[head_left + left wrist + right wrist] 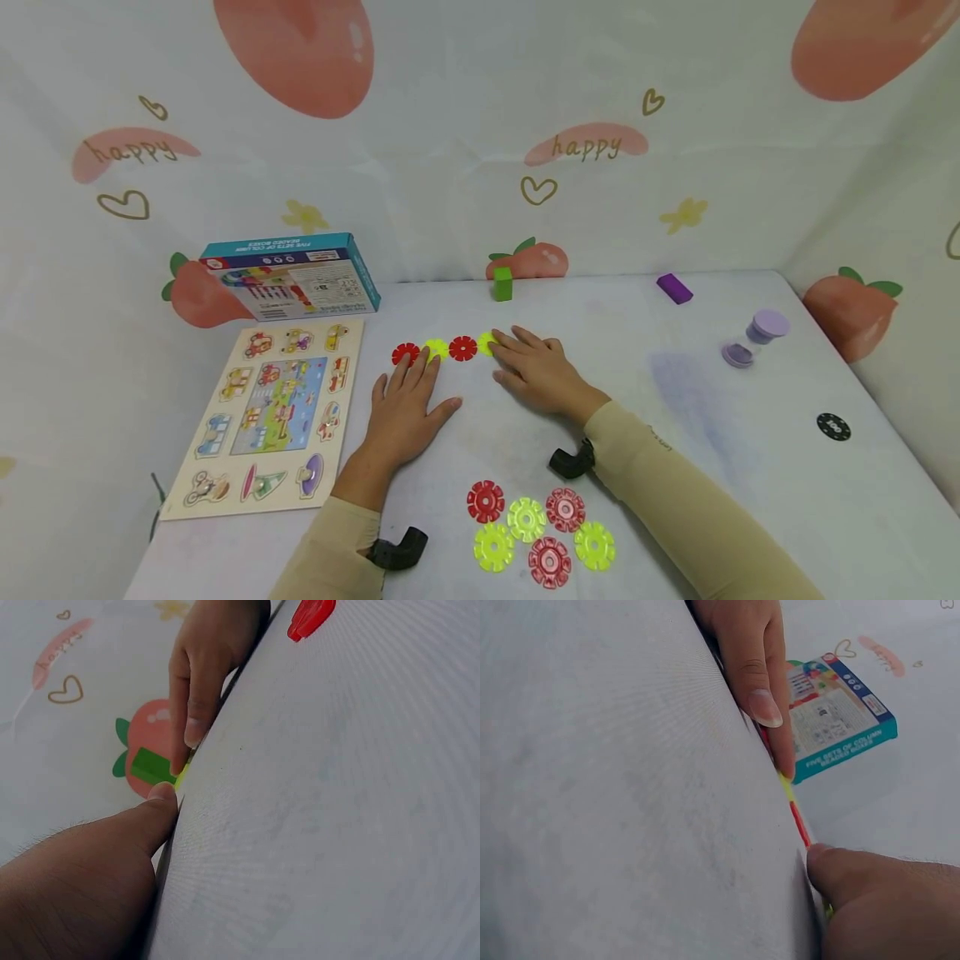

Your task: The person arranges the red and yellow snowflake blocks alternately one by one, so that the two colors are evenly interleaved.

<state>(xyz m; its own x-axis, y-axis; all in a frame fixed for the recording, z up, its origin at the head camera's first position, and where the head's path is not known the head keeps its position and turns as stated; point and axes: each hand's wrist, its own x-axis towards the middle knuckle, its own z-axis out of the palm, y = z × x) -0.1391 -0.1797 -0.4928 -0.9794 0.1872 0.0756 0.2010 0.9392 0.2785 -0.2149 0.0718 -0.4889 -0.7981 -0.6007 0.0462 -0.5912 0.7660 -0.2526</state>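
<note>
A row of notched plastic discs lies across the table: a red disc, a yellow disc, a second red disc and a second yellow disc. My left hand lies palm down, fingers extended, its fingertips on the two discs at the left end. With fairly straight fingers, my right hand touches the yellow disc at the right end and covers part of it. In the right wrist view, the row shows edge-on as a thin red strip between both hands.
Nearer me lie several more discs, red and yellow. A wooden puzzle board and a box stand left. Behind is a green block; rightward are a purple block, an hourglass-like object and a black chip.
</note>
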